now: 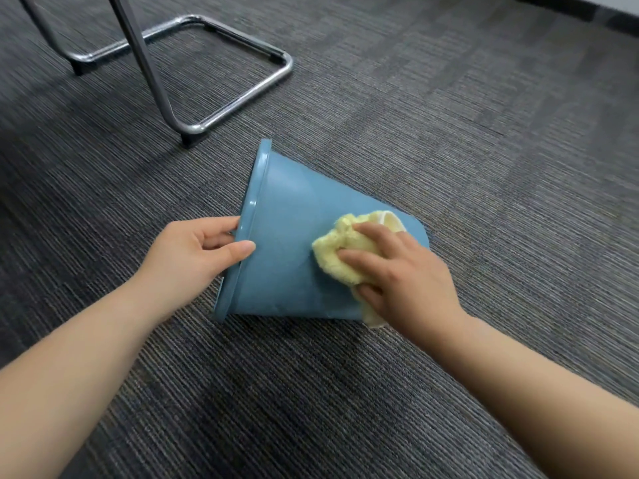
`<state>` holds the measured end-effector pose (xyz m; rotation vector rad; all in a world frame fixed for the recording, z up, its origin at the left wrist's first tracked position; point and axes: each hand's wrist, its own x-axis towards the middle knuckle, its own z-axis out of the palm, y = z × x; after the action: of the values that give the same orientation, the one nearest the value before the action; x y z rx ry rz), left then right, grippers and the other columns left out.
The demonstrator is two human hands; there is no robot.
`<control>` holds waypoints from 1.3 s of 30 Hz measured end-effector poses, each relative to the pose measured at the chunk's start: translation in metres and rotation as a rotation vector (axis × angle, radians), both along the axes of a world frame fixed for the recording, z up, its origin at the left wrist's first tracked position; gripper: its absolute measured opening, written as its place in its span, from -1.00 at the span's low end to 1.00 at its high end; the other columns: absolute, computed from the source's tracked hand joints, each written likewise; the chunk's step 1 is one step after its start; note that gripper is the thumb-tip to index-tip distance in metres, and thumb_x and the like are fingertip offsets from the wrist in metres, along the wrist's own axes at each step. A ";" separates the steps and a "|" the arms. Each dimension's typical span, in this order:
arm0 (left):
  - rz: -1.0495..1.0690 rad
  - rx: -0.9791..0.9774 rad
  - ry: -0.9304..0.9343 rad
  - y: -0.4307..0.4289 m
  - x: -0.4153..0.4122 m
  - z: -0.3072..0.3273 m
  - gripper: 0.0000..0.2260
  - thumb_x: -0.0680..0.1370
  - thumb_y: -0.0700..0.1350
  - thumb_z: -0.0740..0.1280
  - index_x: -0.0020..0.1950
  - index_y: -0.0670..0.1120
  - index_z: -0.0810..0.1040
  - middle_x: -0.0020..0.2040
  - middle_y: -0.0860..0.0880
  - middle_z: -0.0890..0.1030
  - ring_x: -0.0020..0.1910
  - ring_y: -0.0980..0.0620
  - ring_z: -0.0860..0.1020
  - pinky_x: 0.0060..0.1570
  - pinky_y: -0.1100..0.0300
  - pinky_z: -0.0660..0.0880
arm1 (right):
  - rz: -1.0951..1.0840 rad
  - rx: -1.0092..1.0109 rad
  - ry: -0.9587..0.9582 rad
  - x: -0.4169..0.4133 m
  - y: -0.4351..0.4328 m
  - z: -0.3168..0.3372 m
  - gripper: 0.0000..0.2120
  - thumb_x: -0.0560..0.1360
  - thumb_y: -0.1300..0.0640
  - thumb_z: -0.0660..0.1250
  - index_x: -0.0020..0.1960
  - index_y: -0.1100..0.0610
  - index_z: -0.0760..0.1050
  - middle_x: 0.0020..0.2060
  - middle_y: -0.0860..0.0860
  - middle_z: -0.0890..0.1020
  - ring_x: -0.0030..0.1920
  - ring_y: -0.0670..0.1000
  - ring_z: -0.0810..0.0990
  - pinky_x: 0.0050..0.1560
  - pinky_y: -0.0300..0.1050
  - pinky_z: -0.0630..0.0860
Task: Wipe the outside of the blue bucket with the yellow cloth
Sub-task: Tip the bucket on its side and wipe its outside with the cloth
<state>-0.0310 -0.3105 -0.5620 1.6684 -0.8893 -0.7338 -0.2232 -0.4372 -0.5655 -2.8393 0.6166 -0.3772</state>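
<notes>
The blue bucket (287, 243) lies on its side on the grey carpet, rim to the left and base to the right. My left hand (188, 252) grips the rim, thumb on the outside wall and fingers curled over the edge. A bunched yellow cloth (340, 252) sits on the bucket's upper wall near the base. My right hand (403, 278) holds the cloth and presses it against the wall, fingers curled around the bundle. Part of the cloth is hidden under that hand, and a corner hangs below it.
A chrome tube chair frame (242, 95) with black feet stands on the carpet behind the bucket, its nearest foot just beyond the rim. Striped grey carpet (484, 150) spreads all around. A dark baseboard runs along the far right top.
</notes>
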 end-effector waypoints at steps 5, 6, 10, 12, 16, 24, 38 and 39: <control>0.033 -0.001 0.016 -0.003 -0.002 -0.002 -0.70 0.43 -0.30 0.30 -0.17 0.15 0.54 -0.44 0.27 0.63 -0.38 0.31 0.58 -0.38 0.42 0.52 | -0.311 0.089 -0.012 -0.009 -0.014 -0.007 -0.67 0.32 0.18 0.42 0.08 0.01 0.55 0.25 0.10 0.48 0.13 0.18 0.48 -0.17 0.01 0.49; 0.036 -0.001 0.004 -0.004 -0.002 -0.002 -0.70 0.43 -0.29 0.31 -0.17 0.15 0.54 -0.43 0.28 0.63 -0.38 0.31 0.58 -0.35 0.41 0.52 | -0.286 0.083 -0.017 -0.008 -0.012 -0.007 -0.67 0.28 0.21 0.46 0.03 0.04 0.58 0.20 0.14 0.52 0.08 0.22 0.53 -0.22 0.03 0.52; 0.043 0.003 -0.019 -0.004 -0.002 -0.002 -0.71 0.43 -0.28 0.31 -0.14 0.15 0.54 -0.43 0.30 0.62 -0.37 0.32 0.57 -0.33 0.44 0.51 | -0.066 -0.004 0.021 -0.005 0.008 -0.006 -0.62 0.07 0.20 0.56 -0.12 0.07 0.62 0.00 0.19 0.64 -0.25 0.24 0.61 -0.46 -0.08 0.52; 0.057 0.008 -0.015 -0.004 -0.002 -0.001 -0.71 0.43 -0.29 0.30 -0.15 0.14 0.54 -0.45 0.29 0.62 -0.39 0.33 0.57 -0.40 0.45 0.48 | 0.019 -0.032 0.058 -0.005 0.012 -0.005 -0.61 0.05 0.15 0.57 -0.13 0.04 0.62 -0.03 0.14 0.66 -0.32 0.19 0.60 -0.48 -0.17 0.49; 0.111 0.007 0.048 -0.004 -0.002 -0.001 -0.74 0.43 -0.30 0.30 -0.13 0.09 0.52 -0.49 0.29 0.60 -0.42 0.34 0.56 -0.46 0.48 0.44 | -0.055 -0.016 0.080 -0.009 -0.007 -0.006 -0.63 0.09 0.17 0.56 -0.11 0.05 0.62 0.00 0.16 0.65 -0.26 0.20 0.61 -0.44 -0.10 0.51; 0.111 -0.007 0.154 -0.007 -0.007 0.003 -0.80 0.42 -0.30 0.28 -0.19 0.02 0.55 -0.45 0.23 0.64 -0.40 0.29 0.59 -0.44 0.42 0.49 | -0.337 0.046 0.084 -0.034 -0.042 -0.016 -0.72 0.38 0.12 0.36 0.10 -0.02 0.54 0.29 0.05 0.44 0.16 0.15 0.45 -0.17 -0.05 0.43; 0.243 0.007 0.171 -0.009 0.004 0.014 -0.88 0.44 -0.24 0.30 -0.17 0.00 0.49 -0.54 0.18 0.61 -0.55 0.27 0.53 -0.55 0.46 0.41 | -0.308 0.221 0.215 -0.027 -0.041 -0.009 -0.73 0.44 -0.05 0.27 0.13 -0.11 0.48 0.22 -0.08 0.43 0.12 0.02 0.48 -0.13 -0.14 0.32; 0.266 -0.001 0.148 -0.010 0.004 0.014 -0.87 0.43 -0.23 0.31 -0.16 0.01 0.48 -0.54 0.19 0.61 -0.55 0.28 0.53 -0.55 0.46 0.40 | -0.321 0.227 0.206 -0.026 -0.041 -0.009 -0.73 0.44 -0.05 0.27 0.13 -0.11 0.48 0.22 -0.08 0.44 0.11 0.03 0.48 -0.12 -0.14 0.33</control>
<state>-0.0270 -0.3210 -0.5477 1.6683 -0.5498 -0.6632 -0.2492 -0.4784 -0.5749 -2.5799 1.0883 -0.0557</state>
